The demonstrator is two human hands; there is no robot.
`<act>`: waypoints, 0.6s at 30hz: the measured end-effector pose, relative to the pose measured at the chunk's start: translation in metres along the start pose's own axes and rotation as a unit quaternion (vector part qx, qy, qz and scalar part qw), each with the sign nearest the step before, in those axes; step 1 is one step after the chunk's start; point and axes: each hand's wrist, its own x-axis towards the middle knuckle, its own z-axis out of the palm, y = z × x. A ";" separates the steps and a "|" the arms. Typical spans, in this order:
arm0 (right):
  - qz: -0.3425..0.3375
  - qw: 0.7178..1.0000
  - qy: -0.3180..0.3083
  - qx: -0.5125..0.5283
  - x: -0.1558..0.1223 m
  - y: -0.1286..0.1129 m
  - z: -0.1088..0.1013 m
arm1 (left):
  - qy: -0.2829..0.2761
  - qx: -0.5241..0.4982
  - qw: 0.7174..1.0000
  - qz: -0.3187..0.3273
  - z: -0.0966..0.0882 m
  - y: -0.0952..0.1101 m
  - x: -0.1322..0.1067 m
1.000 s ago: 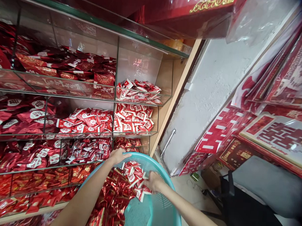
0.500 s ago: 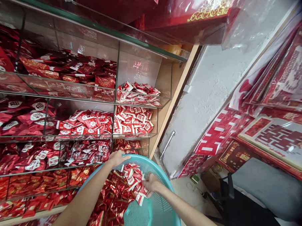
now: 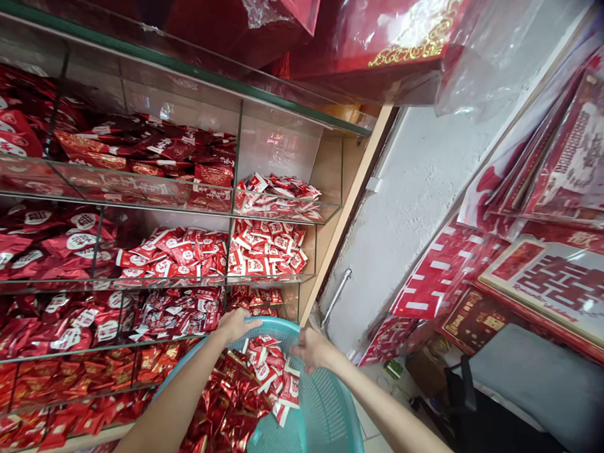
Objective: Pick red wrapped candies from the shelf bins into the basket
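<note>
A turquoise plastic basket (image 3: 332, 395) with perforated walls is in front of me, below the shelves. My left hand (image 3: 236, 325) is closed over its far rim. My right hand (image 3: 314, 349) hangs inside the right far rim, fingers loosely apart, with nothing visible in them. Just to its left and below lies a pile of small red-and-white candy packets (image 3: 270, 369) in the basket. Larger shiny dark-red foil packets (image 3: 227, 403) fill the basket's left side. Its turquoise bottom shows at the front.
Glass-divided shelves (image 3: 179, 282) with red packets of several kinds rise at left and ahead. Red gift boxes (image 3: 379, 63) in plastic jut out overhead. A grey wall (image 3: 407, 211), hanging red decorations (image 3: 430, 272) and a black chair (image 3: 504, 415) stand at right.
My right hand has come up off the red-and-white packets toward the far rim, its fingers loosening. My left hand stays on the rim. The view has tilted slightly up.
</note>
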 end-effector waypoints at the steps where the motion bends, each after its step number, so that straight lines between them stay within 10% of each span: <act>1: -0.034 0.999 0.000 0.002 0.000 -0.008 -0.010 | 0.002 -0.002 1.000 -0.004 0.000 0.001 -0.001; 10: -0.289 0.909 0.301 -0.024 0.014 -0.098 -0.094 | 0.003 -0.017 1.000 -0.025 -0.001 0.001 -0.001; 18: -0.135 0.952 0.269 0.055 0.059 -0.116 -0.102 | 0.001 0.003 1.000 0.005 0.000 -0.001 0.000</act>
